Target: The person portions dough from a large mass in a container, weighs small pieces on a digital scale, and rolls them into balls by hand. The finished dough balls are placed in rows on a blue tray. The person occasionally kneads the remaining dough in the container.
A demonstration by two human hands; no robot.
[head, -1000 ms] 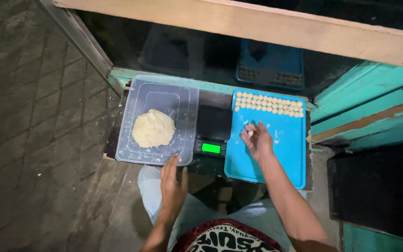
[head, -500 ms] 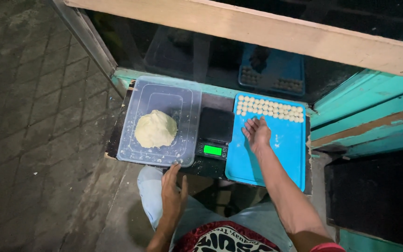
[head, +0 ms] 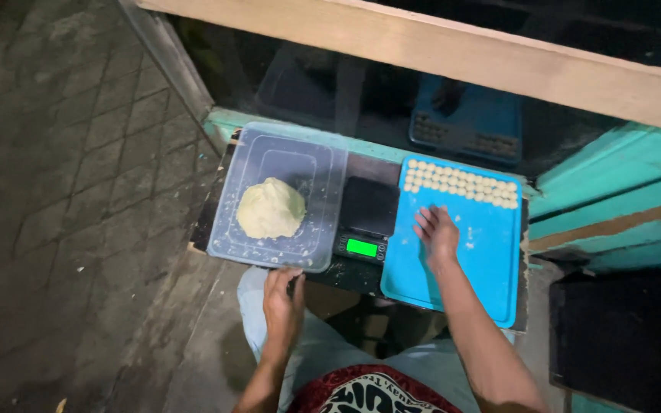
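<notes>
On smooth blue tray [head: 491, 275]: right hand [head: 437, 235], flat.

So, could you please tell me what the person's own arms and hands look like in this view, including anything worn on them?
Both arms are bare from the bottom of the frame to the fingertips: no sleeves, gloves, watch or bracelet show. The left hand and right hand look bare too; the picture is too small to rule out a ring. Both forearms are slim and lit from above.

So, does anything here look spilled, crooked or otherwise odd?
Only small things: dough crumbs lie scattered in the clear tray around the dough lump, and the blue tray overhangs the table's near edge. Nothing looks damaged.
</notes>
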